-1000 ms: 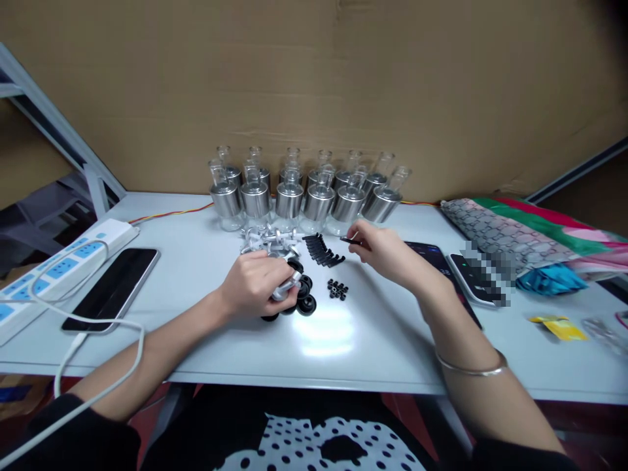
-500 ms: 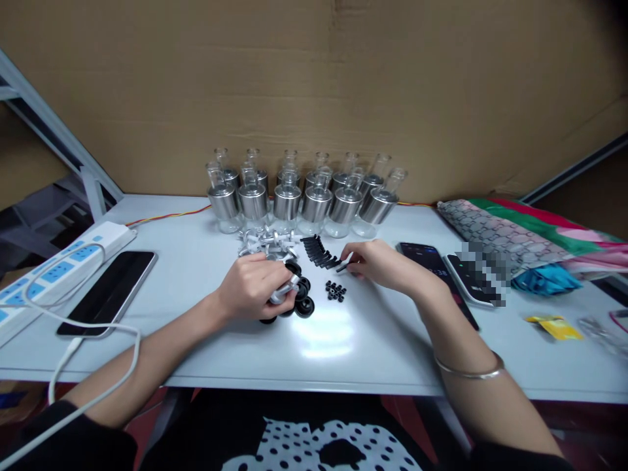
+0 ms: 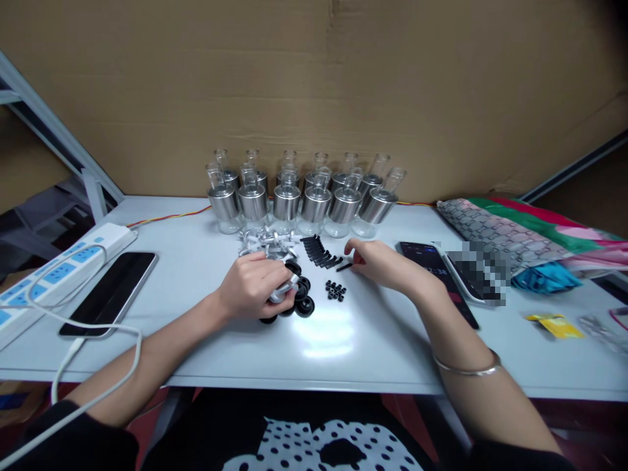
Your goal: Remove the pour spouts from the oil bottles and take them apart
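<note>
My left hand [image 3: 258, 288] is closed around a silvery metal piece [image 3: 282, 291], partly hidden by the fingers. Black round caps [image 3: 305, 305] lie beside and under that hand. Behind it is a heap of silvery metal parts [image 3: 267, 242]. My right hand [image 3: 375, 263] rests on its side with the index finger lifted away from the thumb. Its fingertips are at the right end of a single black pin [image 3: 344, 267]; I cannot tell whether they touch it. Left of that pin, several similar black pins [image 3: 318, 252] lie side by side. Small black rings [image 3: 335, 291] sit in a cluster nearer me.
Two rows of glass bottles with metal bands [image 3: 287, 199] stand along the cardboard wall. A phone [image 3: 110, 294] and a power strip [image 3: 63, 268] with a white cable are at left. At right are another phone [image 3: 436, 278], a blurred device, a yellow packet [image 3: 555, 326] and folded fabric [image 3: 505, 235].
My right hand has shifted slightly right, and more of the single black pin shows beside its fingertips. The left hand keeps its hold on the metal piece in the same place.
</note>
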A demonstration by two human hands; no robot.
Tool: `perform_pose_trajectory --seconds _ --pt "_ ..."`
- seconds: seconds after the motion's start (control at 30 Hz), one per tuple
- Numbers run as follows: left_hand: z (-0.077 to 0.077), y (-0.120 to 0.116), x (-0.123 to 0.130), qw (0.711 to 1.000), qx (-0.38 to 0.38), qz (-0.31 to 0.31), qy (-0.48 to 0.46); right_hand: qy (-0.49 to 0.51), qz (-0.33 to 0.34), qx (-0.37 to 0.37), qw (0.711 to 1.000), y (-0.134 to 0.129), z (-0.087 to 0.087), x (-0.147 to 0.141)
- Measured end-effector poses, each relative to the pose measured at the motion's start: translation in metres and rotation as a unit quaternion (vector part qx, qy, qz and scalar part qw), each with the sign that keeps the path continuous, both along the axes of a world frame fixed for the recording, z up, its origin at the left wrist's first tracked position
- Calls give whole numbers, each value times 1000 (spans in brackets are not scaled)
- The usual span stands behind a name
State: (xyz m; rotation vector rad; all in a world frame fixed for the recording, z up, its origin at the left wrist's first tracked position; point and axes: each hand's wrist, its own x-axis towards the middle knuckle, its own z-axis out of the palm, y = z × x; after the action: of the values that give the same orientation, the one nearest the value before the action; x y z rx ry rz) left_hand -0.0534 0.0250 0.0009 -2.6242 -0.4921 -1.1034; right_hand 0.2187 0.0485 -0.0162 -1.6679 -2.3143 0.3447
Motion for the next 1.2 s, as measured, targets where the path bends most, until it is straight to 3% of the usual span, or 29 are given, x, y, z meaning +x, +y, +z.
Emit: perform_pose_trajectory --seconds 0.13,0.3,0.5,0.77,1.2 --pt "0 0 0 1000 3 0 1 -16 1 -9 1000 0 0 -4" --pt "0 0 0 1000 2 -8 1 -42 -14 -64 997 -4 11 -13" --pt "0 1 0 1000 5 -14 -4 -61 -13 -79 995 -7 22 -15" --pt "0 0 1 1000 3 -12 0 -125 -58 -101 985 -6 17 -23" --pt "-1 0 1 1000 -3 -15 5 -95 -106 -73 987 -4 17 -26"
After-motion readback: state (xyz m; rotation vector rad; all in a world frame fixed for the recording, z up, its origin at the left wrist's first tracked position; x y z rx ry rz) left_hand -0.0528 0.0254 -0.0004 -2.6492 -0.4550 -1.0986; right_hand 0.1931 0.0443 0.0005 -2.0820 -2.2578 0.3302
